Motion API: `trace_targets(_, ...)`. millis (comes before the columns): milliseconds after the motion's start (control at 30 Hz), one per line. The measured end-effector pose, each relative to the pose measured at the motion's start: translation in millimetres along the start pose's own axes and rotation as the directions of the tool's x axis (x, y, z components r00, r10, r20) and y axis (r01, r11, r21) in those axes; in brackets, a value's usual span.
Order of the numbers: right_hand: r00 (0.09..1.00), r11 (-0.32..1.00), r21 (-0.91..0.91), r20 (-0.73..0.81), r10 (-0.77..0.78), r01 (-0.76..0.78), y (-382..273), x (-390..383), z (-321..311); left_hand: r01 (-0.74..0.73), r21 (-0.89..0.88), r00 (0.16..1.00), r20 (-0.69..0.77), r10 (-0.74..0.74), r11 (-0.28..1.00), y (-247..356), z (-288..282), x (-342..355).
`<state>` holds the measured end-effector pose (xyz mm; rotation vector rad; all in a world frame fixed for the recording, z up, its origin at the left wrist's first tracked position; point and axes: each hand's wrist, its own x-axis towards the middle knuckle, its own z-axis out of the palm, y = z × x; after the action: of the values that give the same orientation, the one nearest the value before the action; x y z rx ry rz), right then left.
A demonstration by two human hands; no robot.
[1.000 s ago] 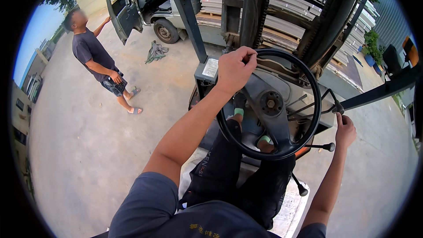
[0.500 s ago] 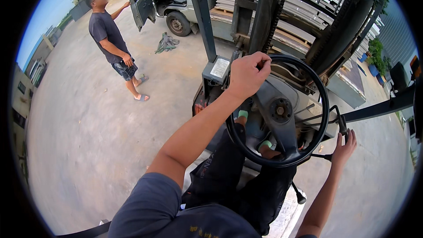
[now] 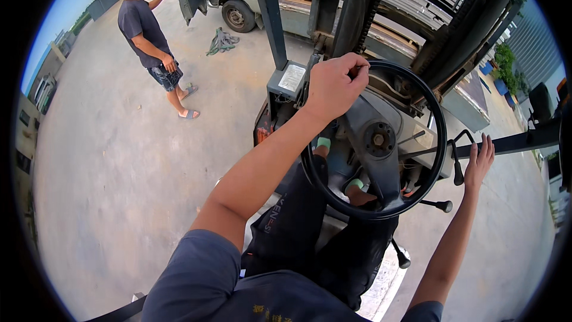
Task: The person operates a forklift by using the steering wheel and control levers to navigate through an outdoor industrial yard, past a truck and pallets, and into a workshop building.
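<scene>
My left hand (image 3: 337,86) is closed at the upper left of the black steering wheel (image 3: 442,128); its fingers curl over the rim, and the part they grip is mostly covered. To the right of the wheel, my right hand (image 3: 478,166) has its fingers stretched upward. It is just beside a bent lever with a black grip (image 3: 458,174), and the palm is not wrapped around that grip. Below it, a second black-knobbed lever (image 3: 443,206) sticks out under the wheel. My feet rest on the floor of the forklift behind the wheel's spokes.
A forklift mast (image 3: 357,12) rises ahead, with stacked pale sheets (image 3: 411,21) beyond it. At left, a person (image 3: 149,42) stands holding the open door of a van (image 3: 238,15). A crumpled grey-green cloth (image 3: 222,42) lies on the concrete. Potted plants (image 3: 504,65) stand far right.
My right hand has moved up and forward, away from the lever's black grip, with its fingers straighter. The left hand keeps its place on the wheel. The whole view has shifted slightly.
</scene>
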<state>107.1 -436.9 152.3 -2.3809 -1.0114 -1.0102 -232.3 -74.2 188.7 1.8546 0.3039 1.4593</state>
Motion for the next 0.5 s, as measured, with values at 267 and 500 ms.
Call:
trace_targets(267, 1.0, 1.0, -0.009, 0.025, 0.0, 0.001, 0, 18, 11, 0.009, -0.013, 0.999, 0.032, -0.009, 1.0, -8, -17, 0)
trace_targets(500, 0.999, 0.999, -0.042, 0.038, -0.033, 0.034, -17, 23, 14, 0.023, 0.022, 0.998, 0.05, -0.024, 1.0, -11, -39, -3)
